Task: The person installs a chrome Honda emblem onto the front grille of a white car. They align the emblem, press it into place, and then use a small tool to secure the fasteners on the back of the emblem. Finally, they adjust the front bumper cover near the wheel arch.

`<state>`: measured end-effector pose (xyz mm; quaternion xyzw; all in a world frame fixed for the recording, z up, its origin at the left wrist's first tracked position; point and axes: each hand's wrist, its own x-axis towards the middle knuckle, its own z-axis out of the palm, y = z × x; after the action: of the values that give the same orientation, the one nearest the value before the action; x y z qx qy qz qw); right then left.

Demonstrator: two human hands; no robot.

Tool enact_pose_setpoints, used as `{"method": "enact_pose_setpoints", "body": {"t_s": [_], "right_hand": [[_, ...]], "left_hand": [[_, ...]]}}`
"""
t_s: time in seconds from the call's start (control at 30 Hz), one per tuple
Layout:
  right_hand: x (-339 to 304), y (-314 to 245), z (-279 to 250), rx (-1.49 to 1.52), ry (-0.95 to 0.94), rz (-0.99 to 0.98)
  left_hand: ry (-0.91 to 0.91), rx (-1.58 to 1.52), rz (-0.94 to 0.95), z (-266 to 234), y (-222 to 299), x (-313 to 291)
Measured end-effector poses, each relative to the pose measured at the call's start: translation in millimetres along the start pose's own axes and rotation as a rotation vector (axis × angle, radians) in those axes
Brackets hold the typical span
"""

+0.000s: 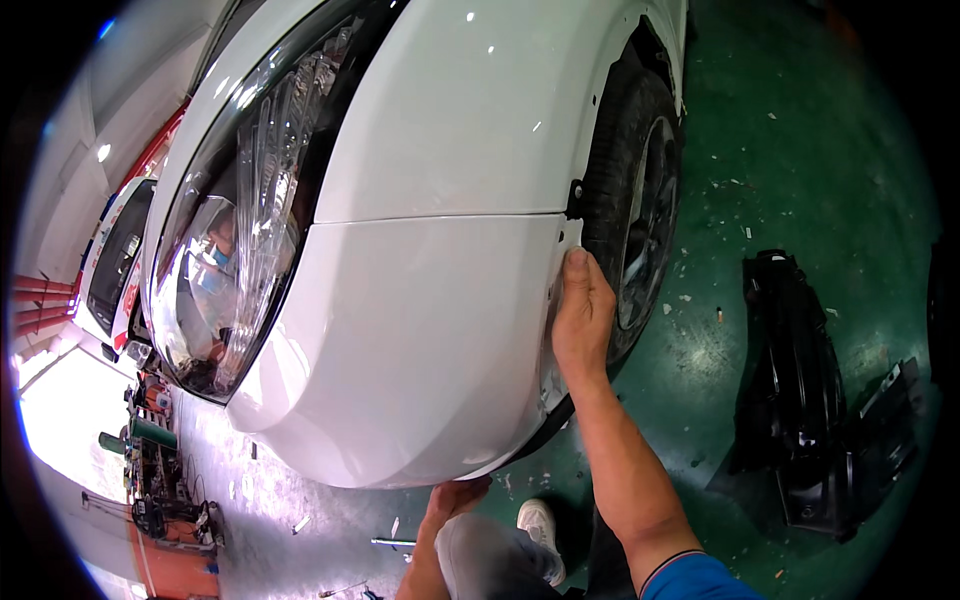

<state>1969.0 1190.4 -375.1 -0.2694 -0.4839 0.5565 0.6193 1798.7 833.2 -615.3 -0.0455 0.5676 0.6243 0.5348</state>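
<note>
The white front bumper (420,330) of a car meets the white fender (460,110) along a thin seam. My right hand (583,315) grips the bumper's wheel-arch edge, thumb on the outer side and most fingers hidden behind it. Just above that hand, a small black bracket (575,198) sits at the end of the seam. My left hand (460,496) is at the bumper's lower edge, its fingers curled against the underside and partly hidden. The headlight (250,210) is to the left, and the front wheel (640,210) stands right beside my right hand.
Black plastic liner pieces (800,390) lie on the green floor (720,90) at right, among scattered small debris. A thin tool (392,542) lies near my left forearm. Equipment (165,480) and another vehicle (115,260) stand at the far left. My shoe (540,530) is below the bumper.
</note>
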Motion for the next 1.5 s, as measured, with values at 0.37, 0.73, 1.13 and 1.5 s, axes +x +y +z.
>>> {"method": "enact_pose_setpoints", "body": {"t_s": [0.37,0.73,1.13,1.5], "right_hand": [[-0.1,7.0,5.1,0.038,0.027,-0.049],[5.9,3.1,12.9,-0.086,0.123,-0.057],[8.6,0.6,12.4,-0.042,0.122,-0.058],[-6.4,14.6,-1.3,0.161,-0.038,0.009]], "left_hand": [[-0.209,-0.112,-0.089,-15.7,10.1,28.8],[0.011,-0.003,-0.114,18.2,23.1,3.9],[-0.006,0.023,-0.099,12.8,21.8,2.0],[-0.003,0.119,-0.087,18.3,30.7,-5.0]]}}
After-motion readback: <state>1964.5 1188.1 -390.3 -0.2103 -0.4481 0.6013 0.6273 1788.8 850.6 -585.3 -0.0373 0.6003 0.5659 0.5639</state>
